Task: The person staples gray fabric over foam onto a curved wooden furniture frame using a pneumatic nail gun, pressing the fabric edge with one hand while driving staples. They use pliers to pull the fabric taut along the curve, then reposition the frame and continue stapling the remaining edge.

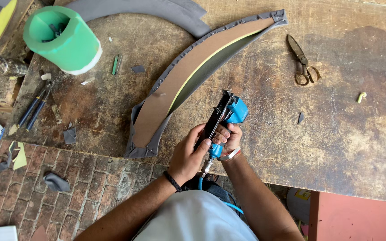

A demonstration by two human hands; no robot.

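Note:
A blue pneumatic staple gun (233, 111) with a black magazine is held over the near edge of a worn wooden workbench (336, 111). My right hand (229, 138) grips its handle. My left hand (190, 154) holds the black magazine from the left side, thumb against it. A blue air hose (200, 182) runs down from the gun's base. To the left lies a curved brown board panel (179, 85) with grey fabric stapled around its edge, apart from both hands.
Scissors (302, 60) lie at the back right of the bench. A green foam cylinder (63, 38) holding small tools stands at the back left, pliers (34, 107) below it. Another grey curved strip (157, 11) lies at the top. Fabric scraps (55, 182) litter the brick floor.

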